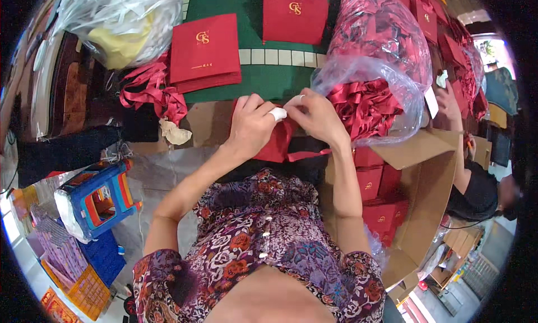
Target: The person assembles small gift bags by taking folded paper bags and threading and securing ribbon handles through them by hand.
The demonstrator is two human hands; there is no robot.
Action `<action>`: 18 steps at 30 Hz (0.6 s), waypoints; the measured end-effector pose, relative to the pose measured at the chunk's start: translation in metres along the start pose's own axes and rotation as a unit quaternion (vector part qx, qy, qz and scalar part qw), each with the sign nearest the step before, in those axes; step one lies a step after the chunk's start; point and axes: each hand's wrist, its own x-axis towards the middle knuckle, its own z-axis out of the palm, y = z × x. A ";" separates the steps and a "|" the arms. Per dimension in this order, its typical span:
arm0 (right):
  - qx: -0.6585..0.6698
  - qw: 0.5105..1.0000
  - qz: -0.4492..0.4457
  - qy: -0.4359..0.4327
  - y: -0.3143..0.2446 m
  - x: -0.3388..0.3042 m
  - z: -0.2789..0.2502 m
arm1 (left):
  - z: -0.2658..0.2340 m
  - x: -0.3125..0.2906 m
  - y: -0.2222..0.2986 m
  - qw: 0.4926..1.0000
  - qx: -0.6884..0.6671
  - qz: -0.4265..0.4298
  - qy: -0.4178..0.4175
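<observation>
— Green-topped worktable (269, 79); at near edge?
— Red gift bag (274, 150), grasped in left hand (252, 125); right hand (318, 119) at its top, grip unclear.
— Handling?
— Presumably light, creasable; best held by the upper rim.
— Beyond?
— Ribbon-filled plastic sack (378, 40), stacked red bags (204, 49).

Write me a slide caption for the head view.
Left hand and right hand, close together, grip a red item near a clear plastic sack of red ribbons.

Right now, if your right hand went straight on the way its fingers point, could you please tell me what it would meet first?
The right hand would likely first meet the left hand at its white finger wrap; whether they touch is unclear.
</observation>
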 end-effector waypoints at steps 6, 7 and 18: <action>0.166 0.982 0.008 -0.093 0.019 0.008 -0.001 | -0.002 -0.003 -0.002 0.997 0.024 0.071 0.031; 0.207 0.972 -0.002 -0.108 0.021 0.008 -0.001 | -0.002 -0.002 -0.004 0.997 0.013 0.066 0.037; 0.355 0.919 0.116 0.128 0.005 0.026 0.026 | -0.013 0.002 -0.005 0.997 -0.059 -0.046 -0.022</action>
